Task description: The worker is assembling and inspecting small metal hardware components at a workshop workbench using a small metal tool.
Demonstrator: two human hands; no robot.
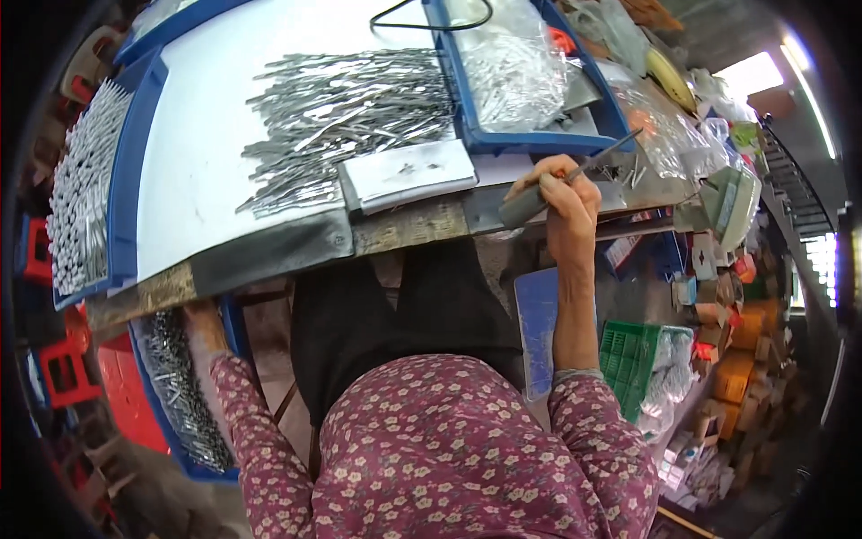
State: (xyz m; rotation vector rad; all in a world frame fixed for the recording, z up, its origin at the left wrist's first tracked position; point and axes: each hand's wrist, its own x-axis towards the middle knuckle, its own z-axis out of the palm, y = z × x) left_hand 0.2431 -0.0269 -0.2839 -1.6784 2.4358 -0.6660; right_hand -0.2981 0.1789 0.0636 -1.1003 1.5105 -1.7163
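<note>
Maroon floral cloth of my blouse (pixel 449 449) fills the lower middle, nearest the camera, with my dark trousers (pixel 404 314) beyond it at the table edge. With my right hand (pixel 573 202) I grip a screwdriver-like tool (pixel 523 210), fingers curled closed and thumb pressed along it; its thick grey handle juts out to the left of my fist and its thin metal shaft slants up to the right, the tip appearing over the corner of the blue tray (pixel 548 144) that holds a clear plastic bag of small pieces (pixel 512 76). My left hand (pixel 205 325) is low on the other side, just under the table edge, over the lower blue tray (pixel 235 332) of small dark metal parts (pixel 184 395). I cannot tell whether those fingers are spread or pinching something.

Well to the left of my right fist, a heap of thin metal strips (pixel 350 112) lies on the white tabletop (pixel 202 162), and a pale block (pixel 410 175) sits between heap and fist, at the front edge. The table edge hides my left fingertips; my right fingers cover part of the tool, and what its tip meets, if anything, is hard to make out.
</note>
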